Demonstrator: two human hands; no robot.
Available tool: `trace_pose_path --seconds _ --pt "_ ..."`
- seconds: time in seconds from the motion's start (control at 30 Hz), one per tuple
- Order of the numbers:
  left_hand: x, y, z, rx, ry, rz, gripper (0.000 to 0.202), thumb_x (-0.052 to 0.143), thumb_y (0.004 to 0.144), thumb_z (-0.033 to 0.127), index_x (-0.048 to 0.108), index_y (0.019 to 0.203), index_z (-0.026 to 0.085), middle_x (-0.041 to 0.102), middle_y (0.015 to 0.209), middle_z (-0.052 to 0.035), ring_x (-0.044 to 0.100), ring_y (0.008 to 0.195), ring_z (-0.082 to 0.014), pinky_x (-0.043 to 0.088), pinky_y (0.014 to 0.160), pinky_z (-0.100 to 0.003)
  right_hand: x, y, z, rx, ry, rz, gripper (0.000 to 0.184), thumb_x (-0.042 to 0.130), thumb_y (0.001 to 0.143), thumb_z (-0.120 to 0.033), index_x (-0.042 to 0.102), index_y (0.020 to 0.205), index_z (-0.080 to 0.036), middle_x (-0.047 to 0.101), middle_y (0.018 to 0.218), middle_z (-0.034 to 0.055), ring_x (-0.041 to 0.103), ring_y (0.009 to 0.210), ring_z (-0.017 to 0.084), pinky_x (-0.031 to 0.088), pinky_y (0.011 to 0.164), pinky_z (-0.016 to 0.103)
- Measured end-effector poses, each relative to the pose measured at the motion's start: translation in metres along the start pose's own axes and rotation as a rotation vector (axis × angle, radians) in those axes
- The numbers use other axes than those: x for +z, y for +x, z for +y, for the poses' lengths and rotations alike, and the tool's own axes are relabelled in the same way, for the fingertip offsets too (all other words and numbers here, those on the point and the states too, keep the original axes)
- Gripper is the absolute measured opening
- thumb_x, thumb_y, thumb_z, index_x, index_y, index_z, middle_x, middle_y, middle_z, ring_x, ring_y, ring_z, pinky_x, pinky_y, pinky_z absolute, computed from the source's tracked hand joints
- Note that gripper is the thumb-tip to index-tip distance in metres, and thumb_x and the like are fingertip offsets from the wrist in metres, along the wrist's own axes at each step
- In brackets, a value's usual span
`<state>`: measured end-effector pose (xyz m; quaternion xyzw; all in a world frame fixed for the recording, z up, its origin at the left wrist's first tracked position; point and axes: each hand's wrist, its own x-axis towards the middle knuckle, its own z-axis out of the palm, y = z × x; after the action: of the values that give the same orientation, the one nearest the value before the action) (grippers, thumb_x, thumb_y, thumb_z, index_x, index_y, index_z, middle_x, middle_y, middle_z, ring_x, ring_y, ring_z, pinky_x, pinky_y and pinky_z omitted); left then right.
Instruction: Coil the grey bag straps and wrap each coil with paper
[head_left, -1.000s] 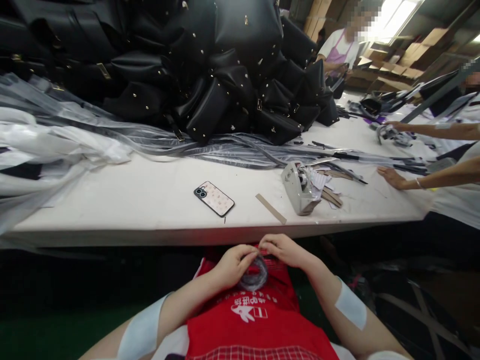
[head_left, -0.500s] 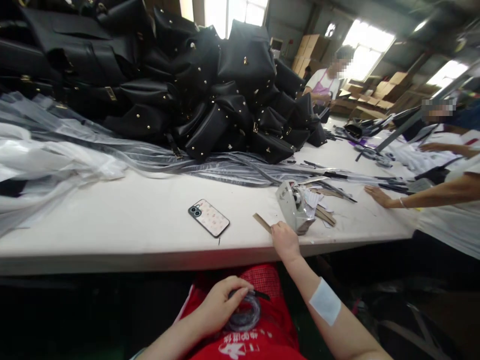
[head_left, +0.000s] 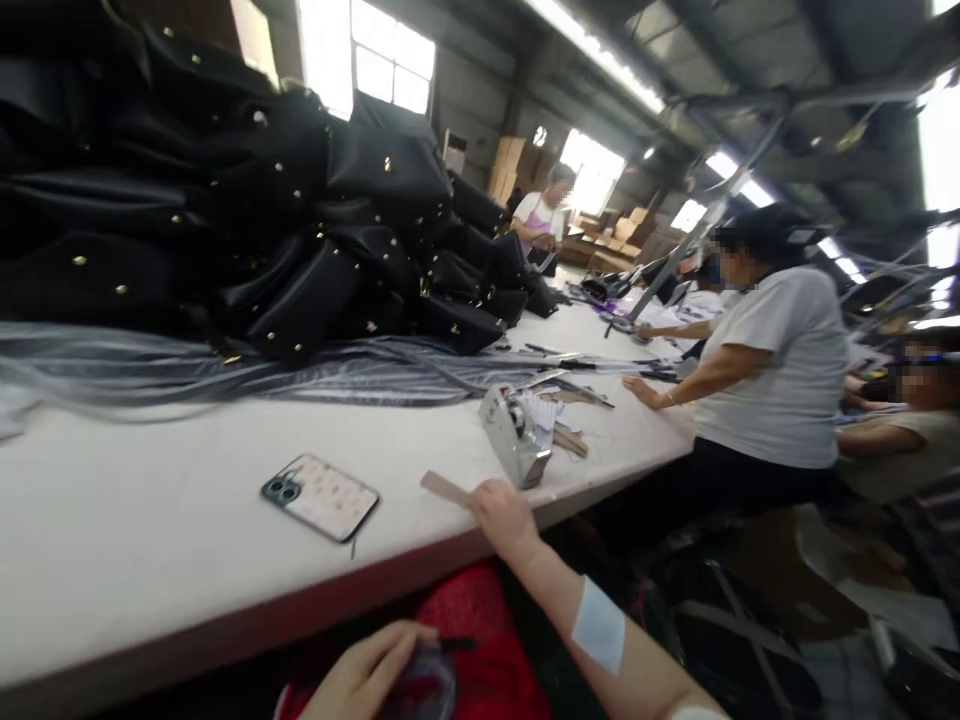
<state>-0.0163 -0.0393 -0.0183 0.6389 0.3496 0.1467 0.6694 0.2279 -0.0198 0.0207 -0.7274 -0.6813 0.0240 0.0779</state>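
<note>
Your right hand [head_left: 504,515] rests on the near edge of the table [head_left: 165,540], knuckles toward you, with the fingers [head_left: 491,497] curled down and closed over the near end of a wooden strip [head_left: 444,487]. The rest of the strip lies flat on the tabletop, pointing away to your left; whether the held end is raised off the surface cannot be told. A white patch [head_left: 598,625] sits on that forearm. Your left hand [head_left: 360,675] is below the table edge, over the red apron [head_left: 480,640] in your lap. Its fingers are wrapped about a coiled strap [head_left: 427,685] in clear wrap, thumb across the top, and a short black end [head_left: 459,643] sticks out to the right of the grip. On the table, just left of the strip, a phone [head_left: 320,496] lies face down near the front edge. Just beyond your right hand stands a grey tape dispenser [head_left: 514,440] with paper scraps beside it. Farther back, a band of grey straps in plastic [head_left: 300,365] runs along the tabletop — behind it rises a heap of black bags [head_left: 300,220] with small metal studs. At the table's right edge a co-worker in a white shirt [head_left: 780,370] has one hand [head_left: 645,392] flat on the surface, well apart from yours; other people farther off are blurred.
</note>
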Motion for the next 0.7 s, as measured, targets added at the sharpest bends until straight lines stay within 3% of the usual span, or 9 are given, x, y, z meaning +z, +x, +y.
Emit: trace_pose_path --seconds 0.1,0.17,0.3,0.4,0.57,0.7 --pt "-0.001 -0.006 0.012 -0.082 -0.158 -0.035 0.045 0.051 0.085 0.057 0.073 0.098 0.020 0.072 0.103 -0.0070 0.063 0.098 -0.0240 0.045 0.096 -0.036 -0.032 -0.028 -0.012 -0.085 0.203 -0.004 0.028 0.040 0.099 -0.025 0.066 0.103 -0.019 0.070 0.100 0.0075 0.061 0.094 0.019 0.042 0.084 0.028" --pt "-0.002 -0.004 0.008 -0.107 -0.257 -0.043 0.046 0.054 0.085 0.054 0.072 0.103 0.015 0.071 0.105 -0.0094 0.063 0.095 -0.0228 0.046 0.093 -0.035 -0.054 -0.045 -0.018 -0.208 0.333 -0.098 0.026 0.046 0.097 -0.034 0.067 0.088 -0.021 0.070 0.085 0.0037 0.062 0.079 0.017 0.041 0.074 0.026" --pt "0.001 0.000 -0.004 -0.097 -0.322 -0.053 0.046 0.055 0.085 0.052 0.071 0.103 0.012 0.071 0.103 -0.0109 0.063 0.094 -0.0214 0.046 0.091 -0.034 -0.077 -0.070 -0.029 -0.364 0.308 -0.373 0.041 0.056 0.087 -0.052 0.060 0.060 -0.021 0.061 0.055 -0.0005 0.051 0.051 0.013 0.028 0.053 0.027" --pt "0.004 0.002 -0.002 -0.067 -0.323 -0.098 0.048 0.053 0.087 0.052 0.070 0.104 0.011 0.071 0.103 -0.0116 0.063 0.095 -0.0214 0.046 0.091 -0.033 -0.076 -0.079 -0.041 -0.438 0.193 -0.407 0.042 0.052 0.090 -0.049 0.062 0.061 -0.020 0.063 0.057 0.0006 0.052 0.051 0.013 0.025 0.053 0.028" --pt "0.004 0.004 0.006 -0.014 -0.242 -0.137 0.049 0.051 0.088 0.053 0.070 0.103 0.011 0.071 0.101 -0.0102 0.063 0.091 -0.0200 0.046 0.089 -0.031 -0.055 -0.078 -0.062 -0.562 -0.020 -0.439 0.029 0.052 0.090 -0.035 0.067 0.071 -0.019 0.071 0.069 0.0045 0.060 0.059 0.016 0.025 0.054 0.030" --pt "0.008 0.004 0.004 0.008 -0.157 -0.070 0.046 0.048 0.088 0.052 0.070 0.100 0.013 0.071 0.097 -0.0080 0.062 0.090 -0.0202 0.048 0.085 -0.030 -0.036 -0.074 -0.069 -0.571 -0.076 -0.436 0.024 0.051 0.091 -0.031 0.068 0.083 -0.017 0.073 0.080 0.0078 0.064 0.067 0.018 0.028 0.055 0.029"
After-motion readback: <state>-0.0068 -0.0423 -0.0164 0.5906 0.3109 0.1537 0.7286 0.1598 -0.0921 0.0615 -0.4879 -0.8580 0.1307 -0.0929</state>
